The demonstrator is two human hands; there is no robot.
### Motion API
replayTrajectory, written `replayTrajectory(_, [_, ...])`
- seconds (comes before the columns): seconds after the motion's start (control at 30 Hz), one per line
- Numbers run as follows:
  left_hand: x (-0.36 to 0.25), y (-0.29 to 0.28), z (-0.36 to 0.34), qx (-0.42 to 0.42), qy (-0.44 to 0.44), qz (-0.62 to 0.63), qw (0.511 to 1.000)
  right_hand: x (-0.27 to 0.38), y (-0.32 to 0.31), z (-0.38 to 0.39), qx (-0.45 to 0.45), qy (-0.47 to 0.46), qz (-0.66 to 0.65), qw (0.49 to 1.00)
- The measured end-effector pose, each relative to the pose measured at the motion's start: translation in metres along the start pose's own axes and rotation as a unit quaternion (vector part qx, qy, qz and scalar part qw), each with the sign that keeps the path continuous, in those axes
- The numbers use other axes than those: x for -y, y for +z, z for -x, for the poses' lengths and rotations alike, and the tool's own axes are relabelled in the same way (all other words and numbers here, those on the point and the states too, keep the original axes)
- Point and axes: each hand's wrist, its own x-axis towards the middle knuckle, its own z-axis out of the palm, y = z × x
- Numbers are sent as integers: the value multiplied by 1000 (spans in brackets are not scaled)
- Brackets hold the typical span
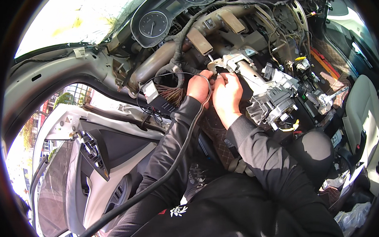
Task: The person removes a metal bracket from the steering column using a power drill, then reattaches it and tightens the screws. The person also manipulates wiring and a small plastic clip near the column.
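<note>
My left hand point(198, 88) and my right hand point(227, 93) are close together below the bare steering column point(250, 74). The fingers of both are bent and closed, thumbs near each other; what they grip is hidden. A black cable point(180, 156) runs up along my left forearm and loops over the back of my left hand. Beside that hand, a thick taped wiring harness point(177, 61) fans out into a bundle of brown wires point(172, 94). A dark module with a white connector point(149, 91) hangs next to these wires.
An instrument cluster point(152, 25) sits at the upper left, by a metal crossbeam point(158, 61). On the right is the exposed column switch assembly point(273, 102). An open car door point(113, 157) stands at the left, a light seat point(365, 112) at the far right.
</note>
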Motion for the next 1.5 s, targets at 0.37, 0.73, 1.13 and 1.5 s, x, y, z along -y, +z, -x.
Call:
replayTrajectory(0.37, [-23, 6, -7, 115, -71, 3, 991, -2, 3, -10, -27, -61, 86, 994])
replayTrajectory(0.73, [-18, 6, -26, 137, -71, 62, 986, -15, 9, -10, 10, -52, -10, 999])
replayTrajectory(1.13, [-32, -1, -32, 136, -119, 25, 983, -4, 3, -11, 103, 103, -121, 982])
replayTrajectory(1.5, [-28, 8, -25, 79, -110, 78, 988, -13, 10, -10, 108, 49, -50, 992])
